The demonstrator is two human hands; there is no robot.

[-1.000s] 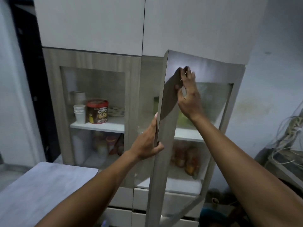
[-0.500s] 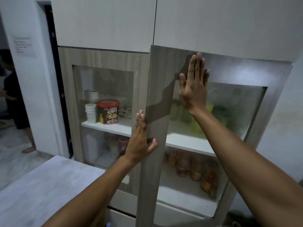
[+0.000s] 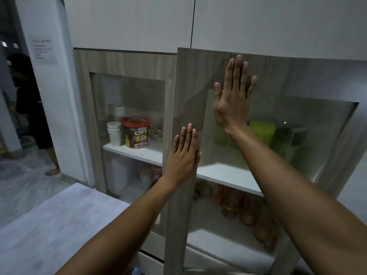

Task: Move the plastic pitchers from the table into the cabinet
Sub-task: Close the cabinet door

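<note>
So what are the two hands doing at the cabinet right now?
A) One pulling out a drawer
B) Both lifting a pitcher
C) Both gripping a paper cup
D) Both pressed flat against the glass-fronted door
D: the left hand and right hand lie open-palmed on the cabinet door, holding nothing.

Dim, soft-edged, wide-angle bowing

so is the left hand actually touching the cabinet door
Touching. The head view shows the left hand pressed flat, fingers extended, against the wooden frame of the right cabinet door, with no visible gap.
</note>
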